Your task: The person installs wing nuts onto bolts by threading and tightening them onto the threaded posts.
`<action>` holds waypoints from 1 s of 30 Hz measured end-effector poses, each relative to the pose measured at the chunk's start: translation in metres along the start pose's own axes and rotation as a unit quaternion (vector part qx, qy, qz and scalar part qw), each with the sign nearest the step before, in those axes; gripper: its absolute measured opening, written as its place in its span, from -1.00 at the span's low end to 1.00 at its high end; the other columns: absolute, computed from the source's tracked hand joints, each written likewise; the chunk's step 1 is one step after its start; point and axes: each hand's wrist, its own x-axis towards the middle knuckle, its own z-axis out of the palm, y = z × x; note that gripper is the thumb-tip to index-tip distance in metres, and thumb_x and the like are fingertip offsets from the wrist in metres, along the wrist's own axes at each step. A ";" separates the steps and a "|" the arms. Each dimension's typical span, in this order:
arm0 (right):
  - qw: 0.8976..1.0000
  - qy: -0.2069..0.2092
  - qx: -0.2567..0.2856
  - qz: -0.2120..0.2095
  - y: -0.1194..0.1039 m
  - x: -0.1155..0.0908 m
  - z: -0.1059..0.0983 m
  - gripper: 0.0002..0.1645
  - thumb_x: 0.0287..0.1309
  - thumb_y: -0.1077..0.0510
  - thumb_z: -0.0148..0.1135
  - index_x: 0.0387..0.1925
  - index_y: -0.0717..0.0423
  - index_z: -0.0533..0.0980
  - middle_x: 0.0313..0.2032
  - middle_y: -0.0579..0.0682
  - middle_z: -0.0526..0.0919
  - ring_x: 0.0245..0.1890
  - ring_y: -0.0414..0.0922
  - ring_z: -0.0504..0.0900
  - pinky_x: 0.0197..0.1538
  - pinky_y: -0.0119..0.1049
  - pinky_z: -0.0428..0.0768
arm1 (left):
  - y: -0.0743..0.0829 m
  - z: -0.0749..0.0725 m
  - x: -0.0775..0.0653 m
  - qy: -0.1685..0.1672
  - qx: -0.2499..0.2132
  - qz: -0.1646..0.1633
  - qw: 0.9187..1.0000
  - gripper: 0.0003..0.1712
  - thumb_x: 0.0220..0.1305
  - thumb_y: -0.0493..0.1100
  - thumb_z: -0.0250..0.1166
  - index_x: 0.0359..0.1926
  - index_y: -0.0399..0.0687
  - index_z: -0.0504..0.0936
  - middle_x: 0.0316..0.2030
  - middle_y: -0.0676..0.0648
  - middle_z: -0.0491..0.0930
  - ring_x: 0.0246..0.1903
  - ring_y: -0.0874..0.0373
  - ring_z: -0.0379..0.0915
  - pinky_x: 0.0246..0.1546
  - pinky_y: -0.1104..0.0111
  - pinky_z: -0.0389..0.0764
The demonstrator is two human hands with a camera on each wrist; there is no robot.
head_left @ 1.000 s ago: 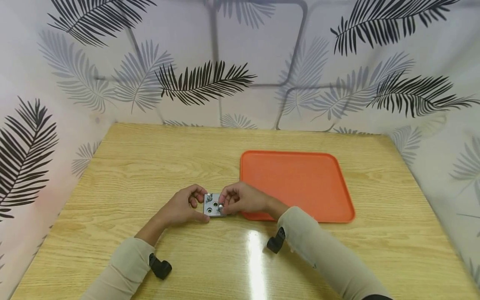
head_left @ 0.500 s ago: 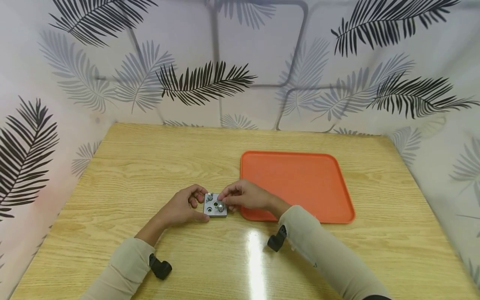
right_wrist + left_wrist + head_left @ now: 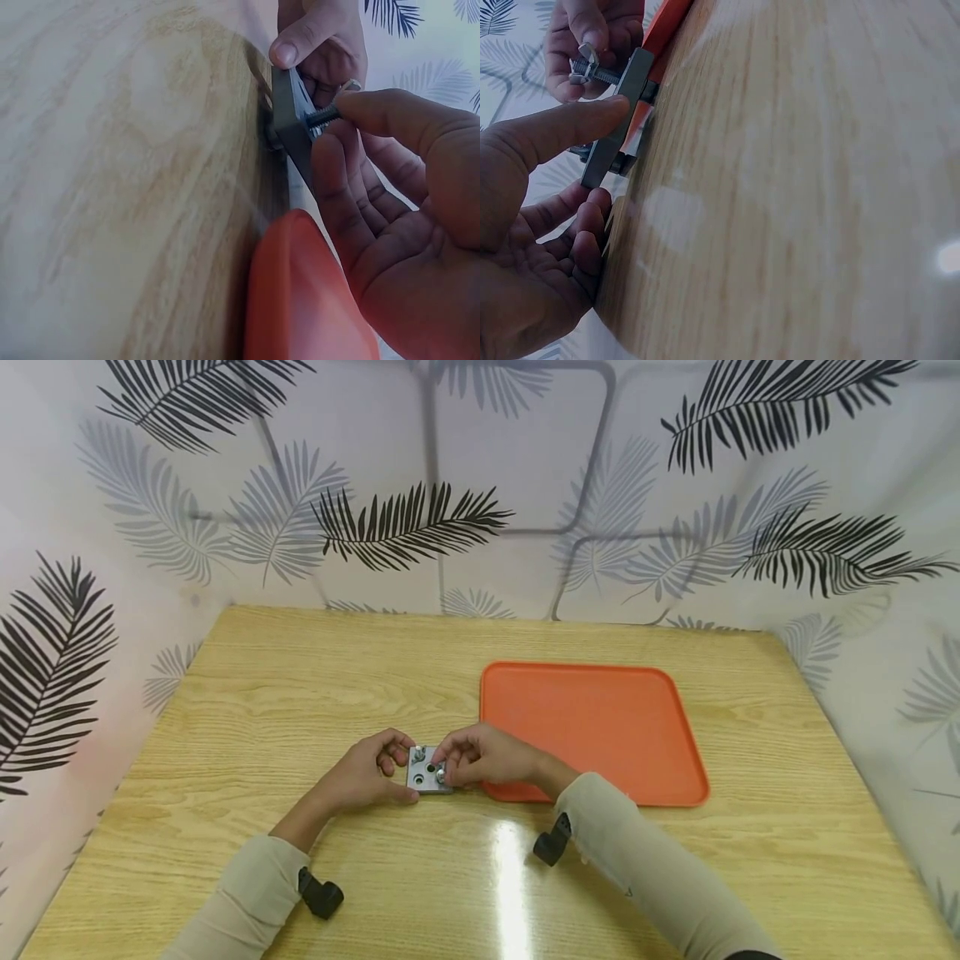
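Note:
A small grey metal plate (image 3: 427, 787) with round holes is gripped by my left hand (image 3: 363, 774), thumb at its near edge, fingers at the far edge. Two bolts stand up through it, each with a wing nut. My right hand (image 3: 491, 756) pinches the wing nut (image 3: 583, 67) on the right-hand bolt (image 3: 324, 116), some way above the plate. The other wing nut (image 3: 419, 754) sits at the plate's far left corner, untouched by the right hand. Below the plate, a bolt head (image 3: 651, 93) holds it slightly off the table.
An orange tray (image 3: 592, 718) lies right of the plate, under my right wrist and forearm. The wooden table (image 3: 315, 677) reaches back to a leaf-patterned cloth (image 3: 487, 560). A black camera mount sits on each sleeve.
Half a second ago my right fingers were drawn back from the right-hand wing nut; now they are on it again. My left hand and the plate have stayed put.

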 end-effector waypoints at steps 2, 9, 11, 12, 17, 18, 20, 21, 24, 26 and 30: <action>1.000 0.004 -0.006 0.002 0.001 0.001 0.001 -0.78 0.17 0.41 0.26 -0.13 0.40 0.54 -0.43 -0.10 0.63 -0.48 -0.32 0.54 -0.37 -0.49 0.50 | 0.000 0.000 0.000 -0.001 -0.002 -0.001 1.000 -0.29 -0.07 -0.22 0.61 0.11 -0.13 0.47 -0.17 -0.09 0.44 -0.29 0.08 0.28 -0.25 0.32 0.37; 0.999 0.021 -0.021 0.026 -0.003 0.000 0.000 -0.83 0.19 0.31 0.32 -0.21 0.31 0.52 -0.42 -0.10 0.58 -0.44 -0.25 0.55 -0.34 -0.43 0.56 | 0.001 0.000 0.001 -0.002 -0.004 -0.001 1.000 -0.29 -0.08 -0.20 0.61 0.11 -0.14 0.47 -0.16 -0.09 0.44 -0.28 0.07 0.28 -0.24 0.33 0.38; 0.999 0.025 -0.021 0.033 -0.006 -0.001 -0.003 -0.86 0.28 0.28 0.25 -0.19 0.30 0.52 -0.40 -0.07 0.58 -0.43 -0.22 0.54 -0.33 -0.39 0.57 | 0.001 0.000 0.001 -0.002 -0.003 -0.001 1.000 -0.29 -0.07 -0.20 0.61 0.11 -0.14 0.47 -0.16 -0.09 0.44 -0.28 0.08 0.28 -0.24 0.33 0.38; 0.999 0.029 -0.017 0.036 -0.006 -0.001 -0.004 -0.87 0.32 0.27 0.21 -0.17 0.30 0.53 -0.39 -0.05 0.58 -0.43 -0.21 0.54 -0.33 -0.37 0.58 | 0.001 0.000 0.001 -0.001 -0.002 -0.002 1.000 -0.29 -0.07 -0.20 0.61 0.11 -0.14 0.47 -0.17 -0.09 0.44 -0.28 0.08 0.28 -0.24 0.33 0.38; 0.999 0.025 -0.012 0.031 -0.007 -0.002 -0.005 -0.82 0.38 0.34 0.08 -0.09 0.38 0.54 -0.36 0.11 0.62 -0.43 -0.22 0.55 -0.32 -0.38 0.58 | 0.003 0.000 0.000 -0.002 -0.001 -0.003 1.000 -0.29 -0.07 -0.21 0.61 0.11 -0.14 0.47 -0.17 -0.08 0.44 -0.29 0.08 0.28 -0.25 0.33 0.37; 0.999 0.019 -0.010 0.027 -0.007 -0.002 -0.005 -0.81 0.36 0.37 0.09 -0.08 0.40 0.53 -0.36 0.15 0.63 -0.44 -0.22 0.55 -0.33 -0.38 0.59 | 0.003 0.000 0.000 -0.003 0.000 -0.003 1.000 -0.29 -0.07 -0.21 0.61 0.11 -0.14 0.47 -0.17 -0.08 0.44 -0.29 0.08 0.28 -0.25 0.33 0.37; 1.000 0.006 -0.003 0.015 -0.007 -0.003 -0.005 -0.79 0.31 0.42 0.11 -0.06 0.45 0.52 -0.36 0.24 0.63 -0.46 -0.20 0.55 -0.34 -0.38 0.58 | 0.004 0.000 0.000 -0.003 0.002 -0.004 1.000 -0.30 -0.07 -0.21 0.60 0.10 -0.14 0.47 -0.17 -0.08 0.44 -0.29 0.08 0.28 -0.25 0.33 0.37; 1.000 0.001 0.000 0.011 -0.007 -0.003 -0.005 -0.77 0.29 0.43 0.11 -0.05 0.46 0.52 -0.36 0.26 0.62 -0.47 -0.21 0.54 -0.34 -0.38 0.57 | 0.004 0.000 0.000 -0.003 0.003 -0.005 1.000 -0.30 -0.07 -0.21 0.60 0.10 -0.14 0.47 -0.17 -0.08 0.44 -0.29 0.08 0.28 -0.25 0.33 0.37; 1.000 -0.005 -0.011 -0.007 -0.006 -0.003 -0.004 -0.72 0.22 0.45 0.16 -0.02 0.46 0.52 -0.38 0.23 0.62 -0.47 -0.26 0.52 -0.34 -0.43 0.53 | 0.004 0.000 0.000 -0.001 0.007 -0.007 1.000 -0.30 -0.07 -0.21 0.60 0.10 -0.13 0.47 -0.18 -0.08 0.45 -0.29 0.08 0.28 -0.25 0.32 0.38; 1.000 -0.003 -0.026 -0.014 -0.004 -0.001 -0.002 -0.71 0.18 0.44 0.20 -0.03 0.43 0.54 -0.39 0.16 0.63 -0.48 -0.29 0.50 -0.35 -0.46 0.50 | 0.004 0.000 0.000 0.000 0.007 -0.008 1.000 -0.30 -0.07 -0.21 0.60 0.10 -0.13 0.47 -0.17 -0.08 0.45 -0.29 0.09 0.29 -0.24 0.32 0.38; 0.998 0.008 -0.063 -0.013 -0.002 0.002 0.001 -0.77 0.12 0.39 0.32 -0.15 0.34 0.57 -0.43 0.04 0.62 -0.48 -0.33 0.51 -0.36 -0.50 0.49 | 0.004 0.000 -0.001 -0.001 0.004 -0.007 1.000 -0.30 -0.07 -0.22 0.60 0.11 -0.14 0.47 -0.17 -0.09 0.46 -0.29 0.09 0.29 -0.25 0.34 0.38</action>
